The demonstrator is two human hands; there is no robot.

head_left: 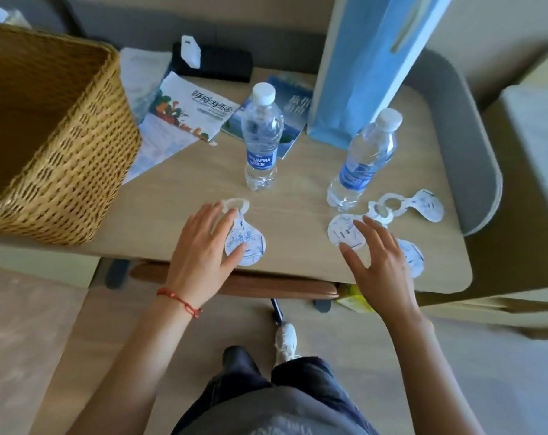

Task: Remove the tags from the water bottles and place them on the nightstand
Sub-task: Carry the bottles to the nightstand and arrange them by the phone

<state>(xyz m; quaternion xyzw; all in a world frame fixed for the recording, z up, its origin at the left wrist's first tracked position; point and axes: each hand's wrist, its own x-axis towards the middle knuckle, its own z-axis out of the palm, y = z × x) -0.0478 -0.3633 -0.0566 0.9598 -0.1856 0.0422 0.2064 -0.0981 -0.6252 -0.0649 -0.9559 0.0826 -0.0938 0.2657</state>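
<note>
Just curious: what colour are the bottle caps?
White, on both bottles: left cap, right cap. Clearest in the head view.

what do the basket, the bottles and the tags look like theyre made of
Basket: woven wicker or rattan, matte tan strands. Bottles: clear glossy plastic, ribbed, with white caps. Tags: flat printed paper or thin card, probably matte.

Bare nightstand top (298, 196) lies open between the two upright bottles (261, 136) (362, 161). A wicker basket (56, 146) blocks the left, a blue bag (370, 67) the far right.
</note>
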